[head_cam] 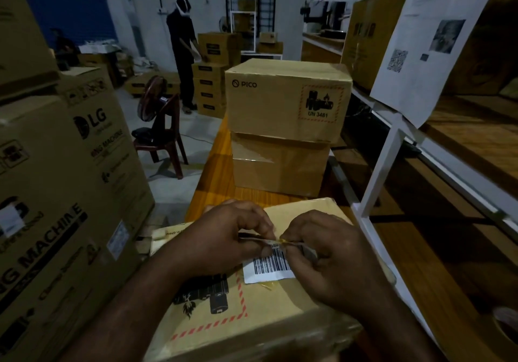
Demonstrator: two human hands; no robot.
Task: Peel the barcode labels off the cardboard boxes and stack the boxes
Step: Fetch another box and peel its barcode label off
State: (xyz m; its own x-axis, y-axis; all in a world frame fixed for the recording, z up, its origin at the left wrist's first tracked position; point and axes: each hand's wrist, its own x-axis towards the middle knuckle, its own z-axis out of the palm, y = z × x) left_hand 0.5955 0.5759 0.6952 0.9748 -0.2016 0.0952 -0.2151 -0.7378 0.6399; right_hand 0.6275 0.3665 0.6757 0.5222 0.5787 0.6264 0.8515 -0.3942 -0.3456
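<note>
Head view: both hands meet over a cardboard box (252, 314) at 6 o'clock on the counter (215, 165). Left hand (224, 238) and right hand (328, 255) pinch the top edge of a barcode label (269, 266) stuck on it. Two stacked boxes (283, 126) sit at 12 o'clock.

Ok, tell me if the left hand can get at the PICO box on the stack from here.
Probably yes. The PICO box tops the stack straight ahead with nothing between, but the left hand is busy at the label and would need a long forward stretch.
</note>
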